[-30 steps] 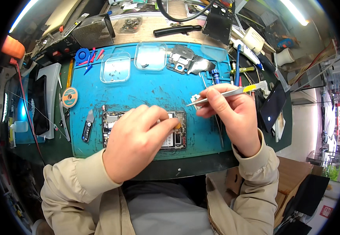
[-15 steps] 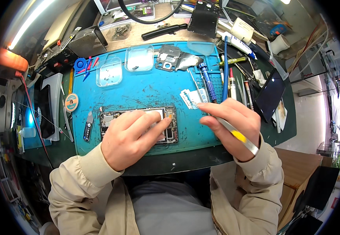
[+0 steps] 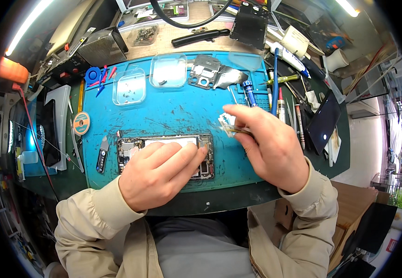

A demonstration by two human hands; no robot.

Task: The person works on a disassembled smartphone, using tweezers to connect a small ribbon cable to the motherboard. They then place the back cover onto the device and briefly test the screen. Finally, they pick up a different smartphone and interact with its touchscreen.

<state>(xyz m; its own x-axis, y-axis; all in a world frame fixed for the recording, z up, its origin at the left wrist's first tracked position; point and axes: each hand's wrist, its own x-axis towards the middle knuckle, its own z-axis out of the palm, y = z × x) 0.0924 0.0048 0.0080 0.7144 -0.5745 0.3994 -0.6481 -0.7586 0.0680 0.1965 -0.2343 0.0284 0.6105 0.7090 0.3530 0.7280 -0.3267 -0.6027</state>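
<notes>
A phone with its back off [image 3: 168, 140] lies lengthwise on the blue mat, its boards and pale battery showing. Across its near side rests my left hand [image 3: 157, 173], fingers bent and pressed onto the phone near its right end; the thumb is hidden. To the right, my right hand [image 3: 272, 143] pinches metal tweezers [image 3: 243, 131] between thumb and fingers. Motion blurs their tip, and the palm hides most of the rest. Beneath and just beyond these fingertips lies a white and pale-blue flat piece [image 3: 225, 119]. A small black-handled blade [image 3: 102, 155] lies left of the phone.
Two clear plastic trays [image 3: 129, 87] with tiny parts stand on the far mat, beside a dark phone cover part [image 3: 204, 72]. A solder spool [image 3: 81, 123] sits at the left. Screwdrivers, a blue brush [image 3: 275, 81] and a dark phone [image 3: 325, 121] crowd the right side.
My right hand has moved slightly up and turned, so the tweezers' yellow-marked shaft no longer shows. My left hand stays on the phone. The view has shifted a little.
</notes>
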